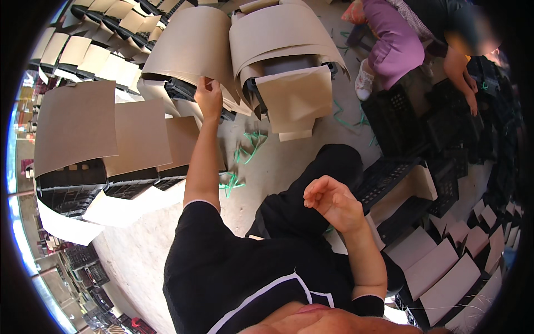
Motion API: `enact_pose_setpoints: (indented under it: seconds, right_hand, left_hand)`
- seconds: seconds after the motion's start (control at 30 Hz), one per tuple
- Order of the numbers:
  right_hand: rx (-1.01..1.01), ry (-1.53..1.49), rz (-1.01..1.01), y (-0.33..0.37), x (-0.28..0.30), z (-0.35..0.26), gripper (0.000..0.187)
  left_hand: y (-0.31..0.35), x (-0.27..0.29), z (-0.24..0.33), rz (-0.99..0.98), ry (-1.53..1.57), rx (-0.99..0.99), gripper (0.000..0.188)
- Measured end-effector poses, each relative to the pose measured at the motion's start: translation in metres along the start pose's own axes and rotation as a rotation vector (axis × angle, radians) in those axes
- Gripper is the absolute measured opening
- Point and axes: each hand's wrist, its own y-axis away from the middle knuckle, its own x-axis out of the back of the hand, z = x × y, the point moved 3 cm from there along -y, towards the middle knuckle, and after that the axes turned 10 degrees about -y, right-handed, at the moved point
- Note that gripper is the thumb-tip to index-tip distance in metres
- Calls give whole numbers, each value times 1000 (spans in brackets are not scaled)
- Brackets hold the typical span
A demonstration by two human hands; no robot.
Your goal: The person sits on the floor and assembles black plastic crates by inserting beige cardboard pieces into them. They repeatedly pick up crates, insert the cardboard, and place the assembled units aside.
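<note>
Toward the far side, just left of centre, the left hand [208,101] reaches a brown paper sheet [192,44] that arches over a black crate [181,89]; its fingertips are bunched at the sheet's near edge, pinching it. Well apart, nearer and to the right, the right hand [336,206] is raised in front of the body, fingers loosely curled and holding nothing. Just right of the first sheet, a second curved sheet [283,36] covers another crate, with a paper flap [295,97] hanging down its near side. On the left stand more black crates [72,186], topped with overlapping brown sheets [75,128]. Green strips [231,183] lie scattered on the floor [272,167]. At the far right, a co-worker in purple trousers [395,50] reaches down beside dark crates [397,122]. Near right, pale sheets [428,261] lie in rows.
</note>
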Motion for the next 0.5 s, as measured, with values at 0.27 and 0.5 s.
enact_pose_setpoints:
  seconds: [0.27, 0.5]
  right_hand:
    - [21, -31, -31, 15, 11, 4, 41]
    - [-139, 761, 94, 10, 18, 42, 32]
  left_hand:
    - [-17, 20, 6, -131, 300, 398, 19]
    - [91, 68, 189, -481, 1024, 494, 16]
